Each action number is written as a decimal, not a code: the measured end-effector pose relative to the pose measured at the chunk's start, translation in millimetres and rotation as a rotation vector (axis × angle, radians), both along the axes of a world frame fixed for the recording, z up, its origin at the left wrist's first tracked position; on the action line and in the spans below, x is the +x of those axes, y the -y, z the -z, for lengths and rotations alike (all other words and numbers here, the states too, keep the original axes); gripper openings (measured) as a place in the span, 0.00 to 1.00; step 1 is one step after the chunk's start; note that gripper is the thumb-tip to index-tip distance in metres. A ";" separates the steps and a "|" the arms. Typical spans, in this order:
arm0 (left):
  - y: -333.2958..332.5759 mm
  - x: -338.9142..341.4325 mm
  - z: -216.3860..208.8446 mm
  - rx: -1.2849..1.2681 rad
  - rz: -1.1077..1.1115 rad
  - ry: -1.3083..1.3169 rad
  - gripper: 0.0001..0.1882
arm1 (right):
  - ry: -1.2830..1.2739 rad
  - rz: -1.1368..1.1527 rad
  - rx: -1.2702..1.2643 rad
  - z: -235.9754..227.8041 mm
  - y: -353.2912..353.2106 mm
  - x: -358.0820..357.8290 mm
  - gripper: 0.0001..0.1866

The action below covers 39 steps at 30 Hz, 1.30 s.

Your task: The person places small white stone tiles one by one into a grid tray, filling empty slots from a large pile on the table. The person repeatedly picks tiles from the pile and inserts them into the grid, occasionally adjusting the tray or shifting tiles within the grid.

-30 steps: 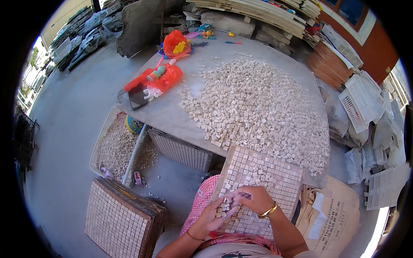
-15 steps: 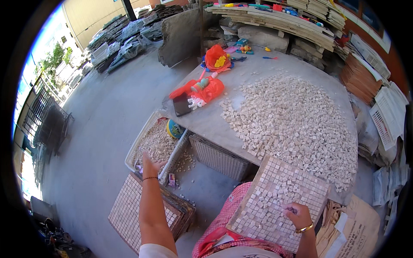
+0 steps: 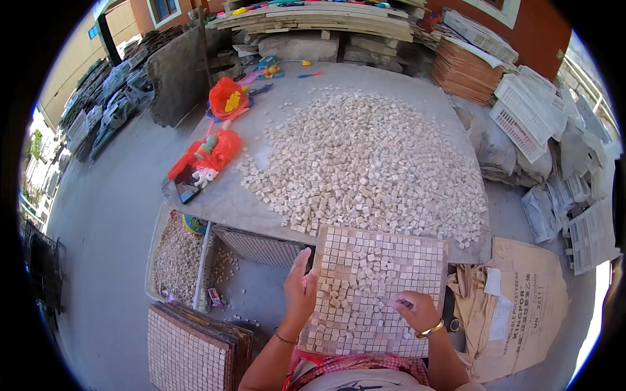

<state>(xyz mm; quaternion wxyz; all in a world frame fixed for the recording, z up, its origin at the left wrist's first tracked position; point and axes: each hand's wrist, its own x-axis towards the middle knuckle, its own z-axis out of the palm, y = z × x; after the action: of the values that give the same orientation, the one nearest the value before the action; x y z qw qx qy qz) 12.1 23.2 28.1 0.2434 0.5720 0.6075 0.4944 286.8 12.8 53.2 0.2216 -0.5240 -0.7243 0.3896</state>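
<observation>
A square grid tray (image 3: 417,254) tilts over my lap, its cells filled with small pale stone mosaic tiles. Loose tiles (image 3: 372,274) lie scattered on top, with browner ones (image 3: 337,296) toward the left. My left hand (image 3: 300,287) is at the tray's left edge, fingers stretched upward and thumb beside the rim; it holds nothing visible. Over the right part of the tray, my right hand (image 3: 420,313) has its fingers curled together close to the tiles. Whatever lies between those fingertips is too small to make out.
A large heap of stone tiles (image 3: 378,163) covers the table (image 3: 261,218). Red bags (image 3: 225,146), toys and a phone (image 3: 187,189) lie at its left. Below stand a white crate (image 3: 153,260) of tiles and stacked filled trays (image 3: 189,345). Flattened cardboard (image 3: 541,313) lies at right.
My left hand has come from above the crate of tiles to the tray's left edge. The view has swung right. My right hand stays over the tray, fingers curled.
</observation>
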 end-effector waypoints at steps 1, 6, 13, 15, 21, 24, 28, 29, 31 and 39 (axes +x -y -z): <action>2.1 8.1 1.4 0.016 0.023 -0.042 0.22 | -0.004 0.009 0.008 1.3 2.0 2.7 0.07; 22.4 35.4 5.0 -0.123 0.309 -0.404 0.26 | 0.083 -0.026 0.191 24.2 6.2 -0.1 0.08; -11.9 46.7 17.6 0.049 0.239 -0.462 0.16 | 0.118 0.024 0.397 27.9 -42.9 -44.3 0.10; -29.8 52.3 14.0 0.096 0.218 -0.482 0.11 | 0.118 0.044 0.428 33.5 -54.4 -55.4 0.09; -52.7 57.1 26.9 0.140 0.207 -0.493 0.06 | 0.102 0.117 0.403 40.7 -71.7 -56.7 0.09; -47.5 51.2 29.8 0.130 0.153 -0.413 0.04 | 0.104 0.160 0.443 56.1 -85.9 -58.4 0.10; -41.9 38.8 20.1 -0.269 0.067 0.313 0.04 | 0.229 0.113 0.428 54.5 -99.0 -59.4 0.10; -42.1 36.2 16.0 -0.352 0.070 0.468 0.05 | 0.260 0.094 0.422 52.0 -99.7 -59.5 0.10; -41.3 31.4 14.0 -0.461 0.079 0.653 0.05 | 0.320 0.059 0.411 46.6 -99.8 -61.2 0.09; -26.5 28.5 20.1 -0.503 0.110 0.724 0.08 | 0.315 -0.015 0.381 45.0 -107.7 -69.7 0.06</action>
<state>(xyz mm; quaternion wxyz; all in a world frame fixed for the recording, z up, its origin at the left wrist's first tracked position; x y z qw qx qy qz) 40.6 49.7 8.1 0.5981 0.3163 0.5533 0.4860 217.1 120.5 8.2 0.1978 -0.5218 -0.8140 0.1610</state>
